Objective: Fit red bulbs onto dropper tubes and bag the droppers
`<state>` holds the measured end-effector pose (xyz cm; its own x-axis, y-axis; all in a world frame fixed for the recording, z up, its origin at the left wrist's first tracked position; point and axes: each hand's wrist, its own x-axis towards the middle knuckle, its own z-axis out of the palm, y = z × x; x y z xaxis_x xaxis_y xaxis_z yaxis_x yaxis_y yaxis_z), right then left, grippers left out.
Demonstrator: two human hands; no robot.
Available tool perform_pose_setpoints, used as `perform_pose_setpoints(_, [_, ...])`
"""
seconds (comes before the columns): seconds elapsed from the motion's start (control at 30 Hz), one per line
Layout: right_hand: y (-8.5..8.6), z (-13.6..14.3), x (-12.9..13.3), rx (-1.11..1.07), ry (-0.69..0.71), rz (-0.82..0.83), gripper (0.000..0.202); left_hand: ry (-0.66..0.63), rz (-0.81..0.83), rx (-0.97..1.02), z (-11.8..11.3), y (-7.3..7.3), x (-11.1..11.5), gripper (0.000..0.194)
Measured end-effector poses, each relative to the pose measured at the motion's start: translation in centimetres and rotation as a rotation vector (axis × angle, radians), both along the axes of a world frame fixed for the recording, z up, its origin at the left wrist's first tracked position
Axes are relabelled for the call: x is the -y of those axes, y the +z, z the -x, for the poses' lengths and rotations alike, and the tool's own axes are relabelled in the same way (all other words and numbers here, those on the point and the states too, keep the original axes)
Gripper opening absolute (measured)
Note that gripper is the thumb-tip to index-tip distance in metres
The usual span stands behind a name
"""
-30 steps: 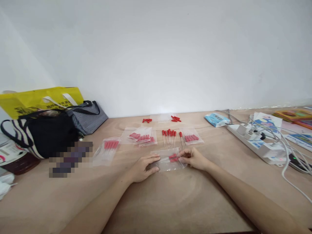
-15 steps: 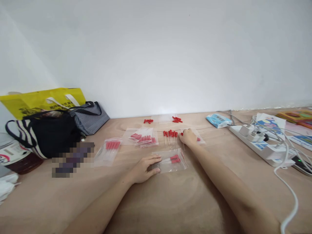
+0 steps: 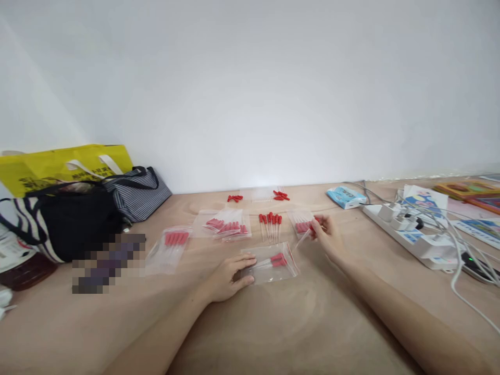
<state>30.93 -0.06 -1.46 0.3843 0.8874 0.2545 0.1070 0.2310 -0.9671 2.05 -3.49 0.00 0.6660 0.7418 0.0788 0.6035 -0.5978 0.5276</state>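
Note:
My right hand (image 3: 327, 235) pinches the red bulb of a dropper, whose thin clear tube (image 3: 302, 238) slants down to the left. A clear zip bag (image 3: 289, 272) with a few red-bulbed droppers (image 3: 278, 259) inside lies in front of me. Across its left end rests my left hand (image 3: 232, 276), thumb and fingers stretched out and apart. Loose droppers (image 3: 270, 219) lie in a row just beyond the bag, bulbs pointing away. Partly behind my right hand is another bag of droppers (image 3: 300, 221).
More filled bags (image 3: 224, 224) overlap at the centre left, and one bag (image 3: 176, 240) lies farther left. Red bulbs (image 3: 281, 196) lie near the wall. Handbags (image 3: 78, 224) stand left; a tissue pack (image 3: 347, 197) and a power strip (image 3: 406, 234) with cables are right.
My right hand has lifted a dropper from the right end of the row and moved it right and slightly nearer. The left hand stays on the bag.

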Motion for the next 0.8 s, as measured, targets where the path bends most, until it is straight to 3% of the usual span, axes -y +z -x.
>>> perform_pose_setpoints(0.17, [-1.2,0.9,2.0,-0.348,0.152,0.043,0.041,0.013,0.007,-0.008,0.0,0.2,0.1,0.041])
perform_pose_setpoints(0.3, [-0.9,1.5,1.9,-0.448,0.144,0.028,0.045,0.010,0.009,0.000,0.1,0.1,0.2,0.041])
perform_pose_setpoints(0.43, [-1.0,1.6,1.8,-0.475,0.093,0.007,0.046,0.018,0.015,0.016,0.1,0.0,0.1,0.040])
perform_pose_setpoints(0.6, [-1.4,2.0,2.2,-0.441,0.212,0.065,0.039,0.009,0.011,0.013,0.1,-0.2,0.0,0.041])
perform_pose_setpoints(0.8, [-1.6,1.9,2.2,-0.385,0.212,0.101,0.037,0.007,0.007,0.013,0.2,-0.3,0.0,0.041])
